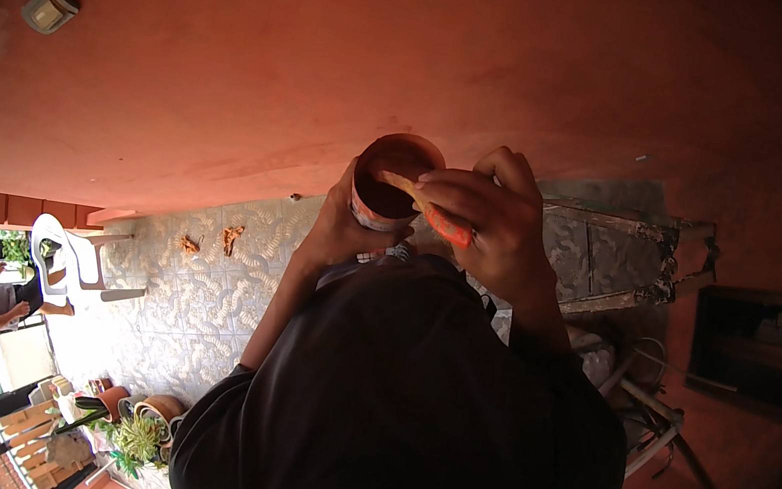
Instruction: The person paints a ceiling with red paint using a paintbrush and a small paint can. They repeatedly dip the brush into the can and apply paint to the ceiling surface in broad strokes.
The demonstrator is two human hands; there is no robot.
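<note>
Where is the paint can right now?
In the head view, just left of centre, the paint can sits in the left hand, against the red wall, beside the right hand's brush.

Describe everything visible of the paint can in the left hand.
The can is a small round open tin, lidless, holding dark red-brown paint, its inside wall smeared the same colour. A pale label band shows on its side. The left hand wraps it from below. The right hand dips a brush with an orange handle into it.
</note>
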